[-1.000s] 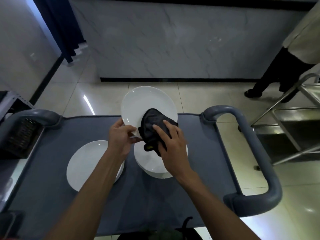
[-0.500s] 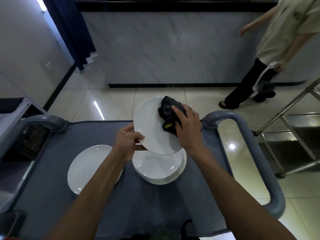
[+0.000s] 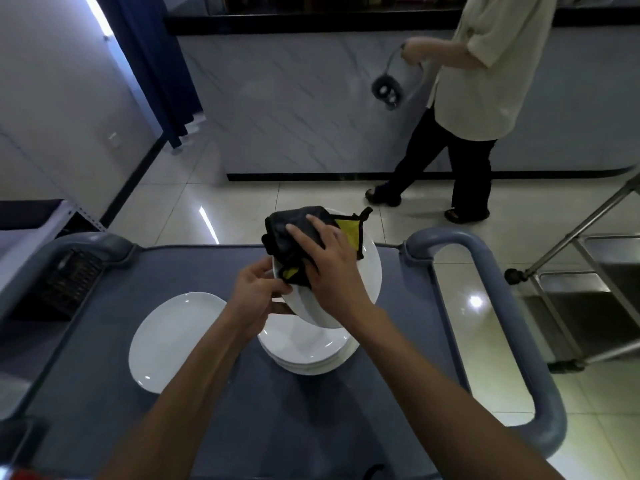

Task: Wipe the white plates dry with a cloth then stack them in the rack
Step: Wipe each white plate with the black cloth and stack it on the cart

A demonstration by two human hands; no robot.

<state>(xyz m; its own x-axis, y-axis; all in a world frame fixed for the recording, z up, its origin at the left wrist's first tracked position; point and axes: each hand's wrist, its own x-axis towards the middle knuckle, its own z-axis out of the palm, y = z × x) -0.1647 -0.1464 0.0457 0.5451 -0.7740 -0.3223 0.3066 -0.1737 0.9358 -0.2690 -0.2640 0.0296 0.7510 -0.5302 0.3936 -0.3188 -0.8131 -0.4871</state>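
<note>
My left hand [image 3: 258,292] grips the near-left rim of a white plate [image 3: 369,271], which is tilted up above the cart. My right hand [image 3: 329,261] presses a black cloth with yellow patches [image 3: 294,230] against the plate's upper face. Directly below the held plate sits a stack of white plates [image 3: 304,348] on the grey cart top [image 3: 311,410]. A single white plate [image 3: 173,337] lies flat to the left of the stack.
The cart has thick grey handles, one on the right [image 3: 502,306] and one at the left [image 3: 86,244]. A dark slatted object [image 3: 69,282] sits at the cart's left edge. A person [image 3: 467,98] walks past the marble counter carrying something. A steel rack frame [image 3: 588,271] stands to the right.
The cloth and my right hand have slid from the plate's right edge to its upper left. The plate has tilted further. The camera view has risen, and the other person has walked left.
</note>
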